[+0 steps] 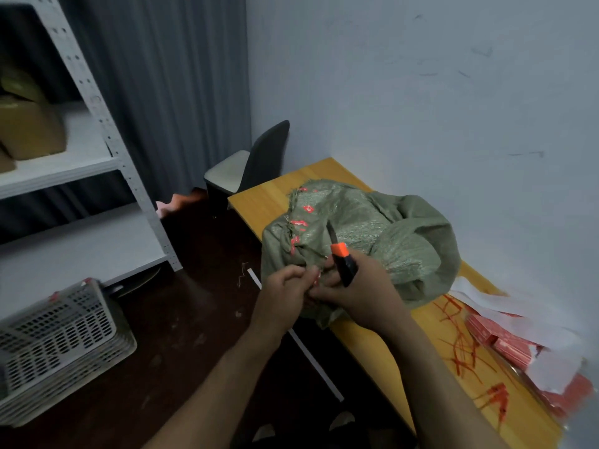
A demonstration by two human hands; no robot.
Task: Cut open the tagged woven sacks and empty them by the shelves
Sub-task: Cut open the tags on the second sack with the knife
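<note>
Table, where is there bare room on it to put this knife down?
The far end of the table, between the woven sack and the chair, is bare. So is a strip along the front edge, between the sack and the red ties. Crowded: those ties, plus red packets and white papers by the wall.

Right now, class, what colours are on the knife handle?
The knife handle is black, with an orange tip beside the blade; the head view shows it.

Right hand (pixel 359 286) grips knife (pixel 341 254); left hand (pixel 285 290) pinches sack (pixel 356 228).
</note>
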